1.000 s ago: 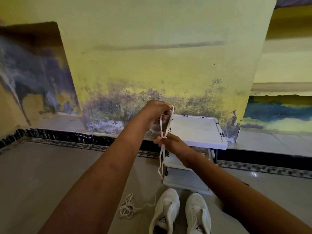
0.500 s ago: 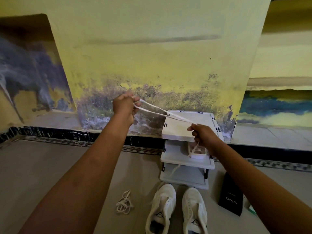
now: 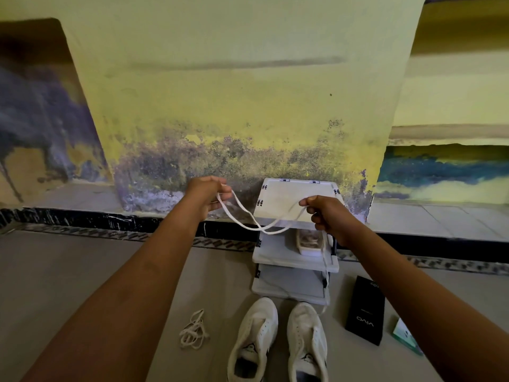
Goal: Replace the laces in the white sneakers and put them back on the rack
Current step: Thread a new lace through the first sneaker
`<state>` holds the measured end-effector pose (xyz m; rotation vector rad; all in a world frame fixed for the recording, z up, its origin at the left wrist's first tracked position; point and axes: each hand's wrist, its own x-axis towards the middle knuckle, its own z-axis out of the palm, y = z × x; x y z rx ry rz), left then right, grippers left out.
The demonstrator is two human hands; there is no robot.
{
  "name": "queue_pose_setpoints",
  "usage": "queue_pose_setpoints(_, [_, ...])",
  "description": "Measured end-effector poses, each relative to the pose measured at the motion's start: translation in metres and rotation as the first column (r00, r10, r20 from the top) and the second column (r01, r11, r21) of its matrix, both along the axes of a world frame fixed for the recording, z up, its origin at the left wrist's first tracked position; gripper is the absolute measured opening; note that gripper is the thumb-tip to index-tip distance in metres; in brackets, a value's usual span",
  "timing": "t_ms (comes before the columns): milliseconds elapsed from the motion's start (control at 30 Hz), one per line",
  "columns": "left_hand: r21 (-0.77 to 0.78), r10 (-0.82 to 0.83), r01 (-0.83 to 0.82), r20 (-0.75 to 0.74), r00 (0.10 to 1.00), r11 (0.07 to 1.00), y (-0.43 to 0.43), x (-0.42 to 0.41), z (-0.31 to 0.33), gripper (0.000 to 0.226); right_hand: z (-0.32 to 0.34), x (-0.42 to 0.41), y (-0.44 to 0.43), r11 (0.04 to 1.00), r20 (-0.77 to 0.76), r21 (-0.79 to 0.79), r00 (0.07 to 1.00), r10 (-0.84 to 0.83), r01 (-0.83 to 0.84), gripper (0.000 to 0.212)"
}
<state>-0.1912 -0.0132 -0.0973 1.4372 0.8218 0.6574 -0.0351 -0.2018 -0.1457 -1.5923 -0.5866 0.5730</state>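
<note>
A white lace [image 3: 259, 224] hangs doubled in a slack curve between both raised hands. My left hand [image 3: 208, 193] pinches one end of it at the left. My right hand [image 3: 326, 213] grips the other side, and a loose tail drops from it past the rack to the floor. Two white sneakers [image 3: 254, 334] [image 3: 305, 340] without laces stand side by side on the floor, toes toward the white three-tier rack [image 3: 294, 199]. A bundle of lace [image 3: 194, 330] lies on the floor left of the sneakers.
A small white tray [image 3: 309, 242] sits on the rack's middle shelf. A black box [image 3: 365, 310] and a green-and-white packet [image 3: 406, 336] lie on the floor at the right. Behind the rack stands a stained yellow wall with a black skirting strip [image 3: 110, 220].
My hands drew apart from a close hold in front of the rack, stretching the lace out sideways. Since half a second ago the lace has gone from taut to a sagging curve.
</note>
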Motion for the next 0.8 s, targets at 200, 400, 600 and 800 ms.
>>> queue_pose_setpoints(200, [0.081, -0.154, 0.163, -0.1, 0.983, 0.983, -0.004, 0.004, -0.001, 0.021, -0.009, -0.006, 0.006, 0.999, -0.029, -0.032, 1.0, 0.006, -0.007, 0.036])
queue_pose_setpoints(400, [0.069, -0.194, 0.203, -0.112, 0.974, 0.977, -0.005, 0.006, -0.002, 0.021, -0.021, -0.011, 0.011, 0.99, 0.059, -0.108, 0.995, -0.082, 0.088, 0.025])
queue_pose_setpoints(600, [-0.119, -0.293, 0.298, 0.057, 0.954, 0.947, -0.018, 0.013, 0.005, 0.03, -0.032, -0.022, 0.021, 0.966, 0.23, -0.259, 0.971, 0.068, -0.007, 0.013])
queue_pose_setpoints(800, [-0.244, -0.286, 0.378, 0.34, 0.896, 0.893, -0.036, 0.02, 0.022, 0.045, -0.016, -0.057, 0.025, 0.939, 0.177, -0.181, 0.929, 0.324, -0.293, 0.033])
